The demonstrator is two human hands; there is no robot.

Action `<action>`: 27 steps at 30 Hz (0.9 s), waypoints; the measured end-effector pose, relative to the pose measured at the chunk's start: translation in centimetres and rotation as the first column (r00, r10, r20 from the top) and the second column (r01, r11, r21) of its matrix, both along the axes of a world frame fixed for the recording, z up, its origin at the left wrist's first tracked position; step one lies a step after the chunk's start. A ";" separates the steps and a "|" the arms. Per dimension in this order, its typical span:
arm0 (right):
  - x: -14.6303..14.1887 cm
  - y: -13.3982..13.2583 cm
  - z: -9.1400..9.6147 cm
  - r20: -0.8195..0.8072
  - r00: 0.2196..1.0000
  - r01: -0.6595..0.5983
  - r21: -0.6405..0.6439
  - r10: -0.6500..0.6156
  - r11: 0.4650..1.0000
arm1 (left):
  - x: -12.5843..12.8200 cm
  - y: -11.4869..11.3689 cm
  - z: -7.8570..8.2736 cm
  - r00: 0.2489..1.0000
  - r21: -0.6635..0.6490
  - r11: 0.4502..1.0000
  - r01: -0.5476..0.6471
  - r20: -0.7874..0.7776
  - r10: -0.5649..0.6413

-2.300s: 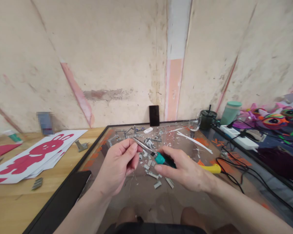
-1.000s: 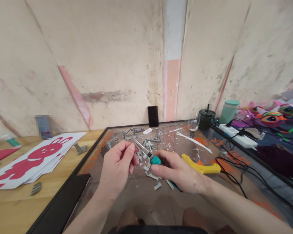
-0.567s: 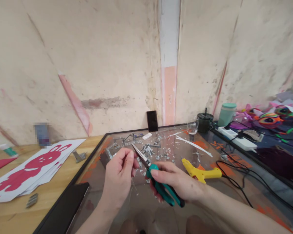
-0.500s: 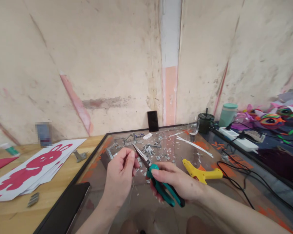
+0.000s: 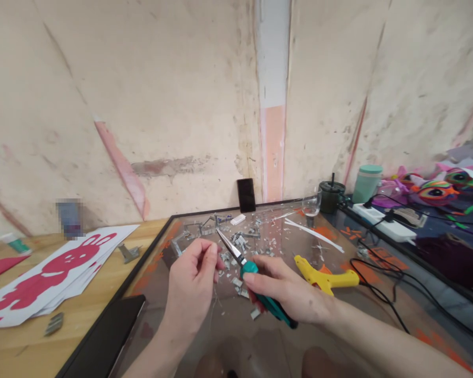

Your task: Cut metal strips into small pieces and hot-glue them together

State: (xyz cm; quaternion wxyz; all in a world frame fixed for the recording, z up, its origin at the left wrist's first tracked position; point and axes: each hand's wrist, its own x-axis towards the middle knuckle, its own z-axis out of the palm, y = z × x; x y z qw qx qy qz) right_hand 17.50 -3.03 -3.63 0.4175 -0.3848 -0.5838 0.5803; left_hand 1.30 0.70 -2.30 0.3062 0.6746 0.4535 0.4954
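My right hand [image 5: 278,286] is wrapped round the teal handles of long-nose pliers [image 5: 230,247], whose jaws point up and left. The handles look squeezed together. Close to the jaws, my left hand [image 5: 195,278] is closed in a pinch, thumb against fingers; anything between the fingertips is too small to make out. Beyond both hands, small grey pieces [image 5: 242,240] and cut scraps lie scattered over the glossy brown tabletop [image 5: 189,346].
A yellow glue gun [image 5: 327,278] with a black cable lies right of my right hand. A phone [image 5: 246,195] leans on the wall. At the back right stand a clear glass [image 5: 311,202] and a dark mug [image 5: 331,197]. Papers with a red rabbit [image 5: 63,262] lie left.
The pliers' handles have closed together, and the pliers have shifted slightly right, away from my left fingertips. My left hand stays pinched in nearly the same place.
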 end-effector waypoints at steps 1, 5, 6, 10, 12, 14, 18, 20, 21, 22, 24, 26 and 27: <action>-0.1 -0.1 0.0 -0.007 1.000 0.014 -0.016 -0.014 1.000 | 0.0 0.1 -0.1 1.000 0.010 1.000 -0.009 -0.011 0.009; -0.9 -0.5 -0.2 -0.109 0.992 0.046 -0.217 -0.071 0.975 | -0.1 0.5 -0.6 0.991 0.094 0.994 -0.065 -0.115 0.075; -1.1 -0.6 -0.2 -0.136 0.988 0.038 -0.281 -0.079 0.959 | -0.1 0.6 -0.8 0.983 0.128 0.988 -0.086 -0.151 0.105; -1.3 -0.8 0.0 -0.149 0.984 0.045 -0.312 -0.096 0.949 | -0.2 0.9 -1.0 0.954 0.237 0.961 -0.145 -0.222 0.199; -1.2 -0.8 0.0 -0.090 0.992 0.069 -0.220 -0.091 0.973 | -0.2 0.9 -1.0 0.949 0.259 0.954 -0.154 -0.231 0.216; -1.0 -0.7 -0.1 -0.013 0.997 0.075 -0.135 -0.077 0.988 | -0.2 0.8 -0.9 0.941 0.278 0.948 -0.155 -0.251 0.228; -0.8 -0.4 -0.5 0.086 0.995 0.058 -0.031 -0.055 0.998 | -0.2 0.7 -1.0 0.923 0.331 0.932 -0.148 -0.293 0.250; -0.8 -0.2 -0.8 0.099 0.994 0.048 -0.016 -0.046 0.999 | -0.2 0.7 -1.1 0.914 0.364 0.919 -0.150 -0.304 0.269; -0.8 -0.2 -0.8 0.102 0.994 0.048 -0.014 -0.046 0.999 | -0.2 0.8 -1.2 0.912 0.379 0.914 -0.147 -0.305 0.273; -0.9 -0.1 -0.9 0.105 0.993 0.052 -0.015 -0.050 0.999 | -0.2 0.8 -1.3 0.912 0.392 0.909 -0.142 -0.305 0.274; -1.0 -0.1 -1.1 0.108 0.993 0.053 -0.031 -0.049 0.998 | -0.2 0.9 -1.5 0.915 0.411 0.902 -0.131 -0.299 0.270; -1.1 -0.1 -1.2 0.112 0.993 0.039 -0.037 -0.035 0.999 | -0.2 1.0 -1.5 0.921 0.410 0.904 -0.125 -0.292 0.259; -1.1 -0.2 -1.3 0.122 0.992 0.033 -0.021 -0.030 0.999 | -0.2 1.0 -1.5 0.927 0.394 0.911 -0.124 -0.282 0.248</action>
